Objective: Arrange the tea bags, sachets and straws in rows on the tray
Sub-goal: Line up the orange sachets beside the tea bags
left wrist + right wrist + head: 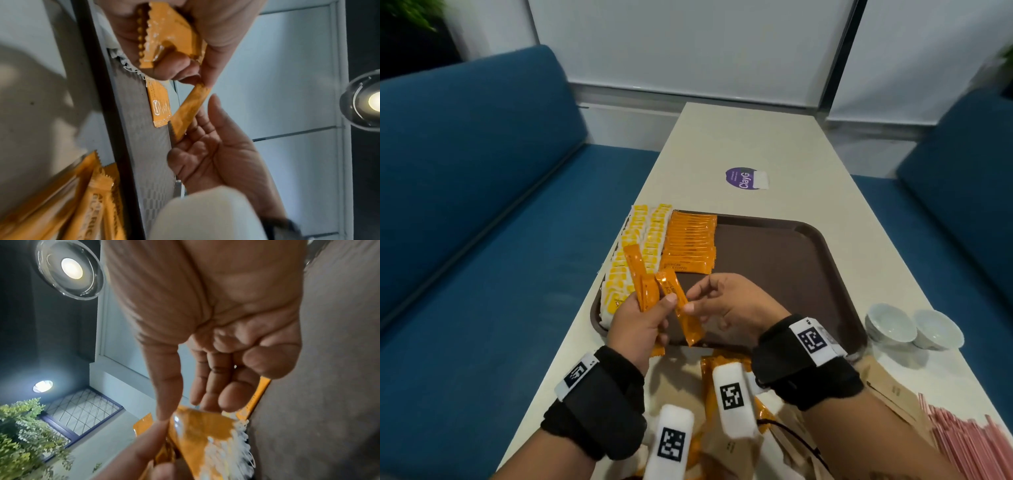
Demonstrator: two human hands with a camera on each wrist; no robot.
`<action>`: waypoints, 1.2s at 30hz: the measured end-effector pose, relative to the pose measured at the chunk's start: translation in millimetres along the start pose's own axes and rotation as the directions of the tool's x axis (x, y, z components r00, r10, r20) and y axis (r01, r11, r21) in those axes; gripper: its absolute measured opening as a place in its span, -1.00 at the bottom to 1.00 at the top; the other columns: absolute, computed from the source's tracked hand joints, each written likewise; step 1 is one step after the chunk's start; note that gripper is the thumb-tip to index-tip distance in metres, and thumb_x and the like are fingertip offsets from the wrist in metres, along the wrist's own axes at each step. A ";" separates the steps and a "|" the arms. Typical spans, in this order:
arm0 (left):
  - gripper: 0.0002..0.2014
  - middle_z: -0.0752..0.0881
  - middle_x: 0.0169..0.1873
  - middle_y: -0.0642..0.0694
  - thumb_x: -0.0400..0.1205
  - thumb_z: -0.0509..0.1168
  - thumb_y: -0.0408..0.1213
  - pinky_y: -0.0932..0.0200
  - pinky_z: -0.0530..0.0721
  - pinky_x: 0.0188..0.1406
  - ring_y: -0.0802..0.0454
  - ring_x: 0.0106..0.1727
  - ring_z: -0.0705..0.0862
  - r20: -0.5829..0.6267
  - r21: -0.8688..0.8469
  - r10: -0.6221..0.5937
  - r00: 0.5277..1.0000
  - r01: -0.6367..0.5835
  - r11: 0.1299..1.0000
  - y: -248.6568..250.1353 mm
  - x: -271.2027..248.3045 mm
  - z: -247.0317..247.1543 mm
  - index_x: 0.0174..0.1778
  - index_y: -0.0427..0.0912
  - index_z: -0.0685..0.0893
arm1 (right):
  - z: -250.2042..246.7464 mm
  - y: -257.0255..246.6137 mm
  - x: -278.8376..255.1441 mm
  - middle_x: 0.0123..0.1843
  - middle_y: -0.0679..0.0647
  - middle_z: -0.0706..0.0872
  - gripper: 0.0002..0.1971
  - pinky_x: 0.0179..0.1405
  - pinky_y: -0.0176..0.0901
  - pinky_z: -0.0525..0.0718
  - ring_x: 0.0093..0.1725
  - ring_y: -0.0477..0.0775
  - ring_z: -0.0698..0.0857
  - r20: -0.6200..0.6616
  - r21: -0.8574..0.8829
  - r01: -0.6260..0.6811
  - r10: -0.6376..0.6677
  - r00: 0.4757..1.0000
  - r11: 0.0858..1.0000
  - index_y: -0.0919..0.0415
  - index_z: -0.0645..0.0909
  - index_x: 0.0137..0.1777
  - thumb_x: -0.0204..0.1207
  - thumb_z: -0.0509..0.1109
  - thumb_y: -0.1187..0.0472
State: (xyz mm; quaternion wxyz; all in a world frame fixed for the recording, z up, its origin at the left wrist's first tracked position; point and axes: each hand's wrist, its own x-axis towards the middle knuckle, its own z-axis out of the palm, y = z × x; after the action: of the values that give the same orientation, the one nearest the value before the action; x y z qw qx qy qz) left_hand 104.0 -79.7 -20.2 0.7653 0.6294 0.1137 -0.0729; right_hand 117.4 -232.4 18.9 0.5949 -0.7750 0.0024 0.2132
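Head view: your left hand (640,322) grips spare sachets, your right hand (732,305) pinches one orange sachet (681,308) angled lengthwise over the tray (808,274), whose orange row (691,243) lies just ahead-left, sticks crosswise.

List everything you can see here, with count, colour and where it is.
tray: one, brown, mid-table
tea bags: two rows, yellow-white, tray's left edge
sachet row: one row, orange, beside the tea bags
loose sachets: several, orange, near table edge
paper packets: several, brown, right
straws: a bundle, pink, bottom right
bowls: two, white, right of tray
sticker: one, purple, far
left hand: holds orange sachets
right hand: pinches one sachet
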 end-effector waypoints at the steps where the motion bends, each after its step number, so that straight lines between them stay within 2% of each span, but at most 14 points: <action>1: -0.87 0.46 -0.49 -0.06 0.62 0.29 -0.35 0.30 0.40 -0.65 0.10 -0.48 0.41 -0.016 -0.036 -0.006 1.000 0.006 0.999 -0.6 1.6 -2.7 -0.25 -0.12 0.57 | 3.1 1.4 -1.1 -0.24 0.03 0.73 -0.87 -0.32 -0.41 0.67 -0.27 -0.11 0.69 0.038 -0.048 -0.015 0.017 0.999 0.999 0.20 0.64 -0.07 0.43 0.51 0.30; 3: -0.89 0.48 -0.46 -0.07 0.63 0.28 -0.33 0.30 0.41 -0.64 0.10 -0.47 0.42 -0.029 -0.080 -0.019 0.999 0.017 0.997 -1.3 4.4 -5.8 -0.22 -0.12 0.58 | 7.3 3.0 -2.2 -0.21 0.05 0.77 -0.92 -0.05 -0.23 0.74 -0.19 -0.05 0.74 0.064 -0.083 -0.030 0.035 0.997 0.996 0.20 0.68 -0.10 0.44 0.50 0.31; 6: -0.90 0.51 -0.38 -0.04 0.65 0.25 -0.22 0.30 0.41 -0.65 0.12 -0.45 0.43 -0.038 -0.096 -0.058 0.998 0.054 0.994 -3.6 6.6 -7.2 -0.17 -0.10 0.59 | -2.0 -2.8 3.7 -0.25 0.04 0.71 -0.95 -0.40 -0.47 0.63 -0.34 -0.15 0.65 -0.085 -0.113 -0.030 0.021 0.996 0.993 0.25 0.69 -0.07 0.50 0.44 0.34; 8: -0.83 0.51 -0.35 -0.04 0.66 0.22 -0.10 0.29 0.41 -0.65 0.11 -0.44 0.44 -0.046 -0.093 -0.114 0.992 0.110 0.990 -4.1 5.3 -10.1 -0.11 -0.11 0.60 | -20.2 -7.8 19.7 -0.25 0.00 0.69 -0.92 -0.44 -0.43 0.59 -0.37 -0.16 0.60 -0.209 -0.283 -0.025 -0.036 0.977 0.959 0.24 0.71 -0.01 0.52 0.43 0.31; 10: -0.74 0.53 -0.35 -0.05 0.67 0.18 -0.03 0.29 0.43 -0.66 0.10 -0.45 0.46 -0.023 -0.114 -0.175 0.984 0.171 0.979 -4.4 2.4 -14.9 -0.02 -0.14 0.63 | -37.5 -10.8 41.4 -0.26 -0.01 0.68 -0.91 -0.28 -0.30 0.62 -0.38 -0.18 0.58 -0.254 -0.434 -0.063 -0.055 0.966 0.898 0.22 0.73 -0.01 0.51 0.46 0.29; 13: -0.70 0.59 -0.36 -0.09 0.70 0.13 -0.09 0.29 0.48 -0.68 0.08 -0.46 0.50 0.035 -0.165 -0.228 0.973 0.231 0.959 -3.7 -2.8 -20.0 0.10 -0.20 0.65 | -47.4 -13.7 70.8 -0.18 0.03 0.70 -0.89 0.01 -0.13 0.68 -0.29 -0.12 0.62 -0.257 -0.548 -0.170 0.028 0.966 0.819 0.23 0.74 0.00 0.50 0.47 0.27; 16: -0.72 0.63 -0.36 -0.10 0.70 0.12 -0.15 0.28 0.52 -0.67 0.08 -0.48 0.55 0.063 -0.156 -0.230 0.971 0.238 0.959 -1.9 -4.7 -22.0 0.14 -0.20 0.67 | -43.4 -14.2 89.0 -0.11 0.07 0.70 -0.85 0.09 -0.10 0.71 -0.13 0.00 0.67 -0.243 -0.556 -0.222 0.099 0.965 0.801 0.26 0.73 0.04 0.50 0.47 0.26; 20: -0.74 0.65 -0.35 -0.10 0.71 0.11 -0.18 0.26 0.52 -0.64 0.09 -0.48 0.56 0.068 -0.121 -0.210 0.975 0.217 0.969 1.3 -5.2 -24.6 0.12 -0.18 0.67 | -33.2 -15.8 104.1 -0.20 0.03 0.67 -0.80 0.02 -0.13 0.72 -0.24 -0.04 0.66 -0.240 -0.545 -0.279 0.171 0.955 0.790 0.27 0.71 0.11 0.51 0.46 0.24; 23: -0.75 0.65 -0.35 -0.10 0.71 0.11 -0.18 0.25 0.53 -0.60 0.08 -0.46 0.57 0.059 -0.119 -0.208 0.976 0.214 0.970 0.9 -6.1 -26.8 0.10 -0.16 0.67 | -27.5 -17.5 112.7 0.03 0.10 0.75 -0.74 0.22 -0.03 0.68 0.04 0.06 0.73 -0.236 -0.601 -0.297 0.191 0.953 0.742 0.29 0.69 0.15 0.52 0.46 0.18; 24: -0.75 0.65 -0.34 -0.11 0.71 0.11 -0.18 0.24 0.54 -0.59 0.07 -0.45 0.57 0.059 -0.115 -0.207 0.976 0.213 0.970 0.2 -6.7 -27.1 0.11 -0.16 0.66 | -26.6 -17.2 113.3 0.10 0.14 0.76 -0.77 0.17 -0.04 0.70 0.07 0.07 0.74 -0.248 -0.619 -0.311 0.196 0.949 0.722 0.29 0.69 0.10 0.52 0.46 0.17; 26: -0.75 0.65 -0.31 -0.12 0.72 0.11 -0.19 0.23 0.55 -0.58 0.06 -0.43 0.58 0.062 -0.103 -0.207 0.976 0.213 0.972 -1.7 -7.6 -26.2 0.13 -0.16 0.66 | -27.5 -17.3 115.9 0.10 0.22 0.77 -0.94 -0.16 -0.19 0.74 -0.12 0.02 0.74 -0.255 -0.599 -0.296 0.173 0.951 0.744 0.22 0.64 -0.16 0.47 0.47 0.26; 27: -0.75 0.65 -0.30 -0.13 0.72 0.11 -0.19 0.23 0.56 -0.58 0.05 -0.42 0.58 0.064 -0.098 -0.210 0.976 0.215 0.972 -2.3 -8.0 -25.5 0.14 -0.16 0.66 | -27.9 -16.9 117.4 0.08 0.23 0.77 -0.90 -0.27 -0.24 0.72 -0.20 -0.01 0.73 -0.272 -0.590 -0.298 0.164 0.948 0.750 0.20 0.61 -0.23 0.45 0.48 0.28; 31: -0.75 0.66 -0.27 -0.14 0.72 0.11 -0.20 0.22 0.58 -0.55 0.04 -0.39 0.59 0.089 -0.089 -0.212 0.973 0.219 0.972 -2.5 -10.4 -21.0 0.17 -0.16 0.64 | -28.9 -15.5 119.1 0.06 0.14 0.80 -0.74 0.20 -0.02 0.70 0.06 0.05 0.77 -0.305 -0.617 -0.354 0.201 0.931 0.703 0.30 0.67 0.07 0.47 0.50 0.16; 36: -0.76 0.67 -0.26 -0.14 0.72 0.11 -0.21 0.22 0.61 -0.55 0.04 -0.39 0.61 0.096 -0.068 -0.207 0.974 0.214 0.975 -0.4 -14.5 -18.3 0.15 -0.14 0.64 | -35.2 -12.4 115.1 0.09 0.19 0.76 -0.64 0.23 0.08 0.68 0.11 0.17 0.75 -0.337 -0.565 -0.349 0.176 0.925 0.748 0.32 0.60 0.16 0.44 0.53 0.16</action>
State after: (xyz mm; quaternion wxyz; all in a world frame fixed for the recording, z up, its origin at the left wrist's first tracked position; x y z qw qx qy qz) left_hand 88.4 -62.3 -20.0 0.7814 0.5798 0.1486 -0.1767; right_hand 236.7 -232.5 -1.0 0.2676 -0.9388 0.1215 0.1799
